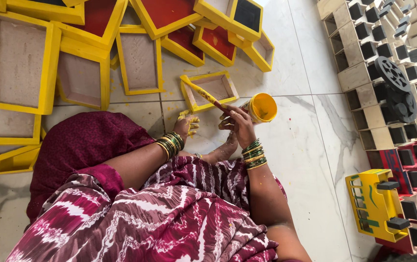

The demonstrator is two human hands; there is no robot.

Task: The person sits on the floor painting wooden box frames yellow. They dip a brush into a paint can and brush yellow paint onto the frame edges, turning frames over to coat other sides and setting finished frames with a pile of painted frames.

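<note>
The person sits on a pale marble tile floor (310, 160) in a maroon and white patterned garment (169, 218), green and gold bangles on both wrists. The right hand (237, 123) is closed around the handle of a paint-smeared brush (207, 96), whose tip slants up and to the left onto the rim of a small shallow wooden tray with yellow-painted edges (211, 88). That tray lies on the floor just beyond the hands, near the middle of the scene. Just right of the right hand, touching or almost touching its fingers, stands a small round pot of yellow paint (261, 107), tipped so its yellow inside shows. The left hand (187, 126) rests low on the floor to the left of the right hand, fingers smeared with yellow paint and loosely curled; it holds nothing that can be made out. A bare foot (223, 151) lies between the two wrists.

Far and to the left, many more yellow-edged wooden trays (14, 63) lie spread out, some bare inside, some with red bottoms (167, 12). On the right, stacked unpainted wooden blocks with black squares (392, 53) line the floor, and near the right edge stands a yellow toy truck with black wheels (376, 204).
</note>
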